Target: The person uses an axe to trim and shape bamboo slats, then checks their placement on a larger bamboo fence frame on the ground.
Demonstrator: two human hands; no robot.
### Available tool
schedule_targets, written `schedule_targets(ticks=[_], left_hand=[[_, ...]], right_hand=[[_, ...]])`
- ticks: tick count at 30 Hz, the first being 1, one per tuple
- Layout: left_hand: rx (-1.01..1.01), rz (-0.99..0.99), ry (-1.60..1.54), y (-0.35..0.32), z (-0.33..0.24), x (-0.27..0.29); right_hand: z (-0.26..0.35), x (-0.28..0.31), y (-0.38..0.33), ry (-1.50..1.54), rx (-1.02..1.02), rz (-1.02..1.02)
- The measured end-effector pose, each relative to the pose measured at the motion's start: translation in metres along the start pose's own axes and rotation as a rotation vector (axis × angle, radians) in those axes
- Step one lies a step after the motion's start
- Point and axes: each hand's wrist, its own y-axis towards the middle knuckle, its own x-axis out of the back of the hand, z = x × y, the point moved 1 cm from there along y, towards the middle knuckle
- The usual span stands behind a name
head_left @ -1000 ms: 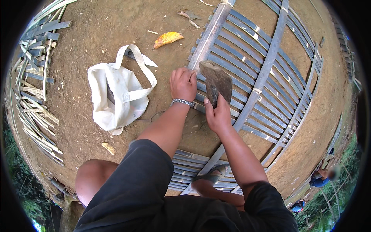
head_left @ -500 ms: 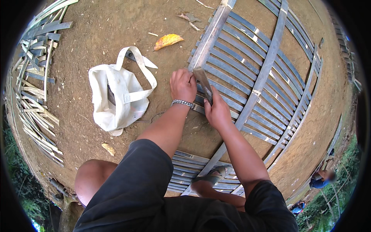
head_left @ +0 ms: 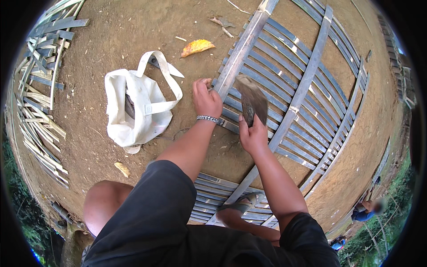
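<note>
My right hand grips the lower end of a dark, flat-sided wooden block, which looks slightly blurred. The block hangs tilted over the slats, just right of the thick bamboo rail. My left hand, wearing a chain bracelet, rests against the rail's left side by the slat ends. Its fingers are curled closed, and what they pinch, if anything, is hidden. Dark bamboo slats lie crosswise between the rail and a second long strip, forming a lattice panel on the ground.
A white cloth bag with a looped strap sits left of my hands. Split bamboo strips are heaped at far left. A yellow leaf lies beyond the bag. My sandalled foot stands on the near slats. A person is at far right.
The wooden block has come away from the rail to the right and turned its broad side up. My left hand has shifted slightly down and left, off the rail's near end.
</note>
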Motion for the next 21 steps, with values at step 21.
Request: schedule_targets(ticks=[21], left_hand=[[0.005, 0.027, 0.131, -0.002, 0.007, -0.008]], right_hand=[[-0.005, -0.017, 0.003, -0.032, -0.059, 0.094]])
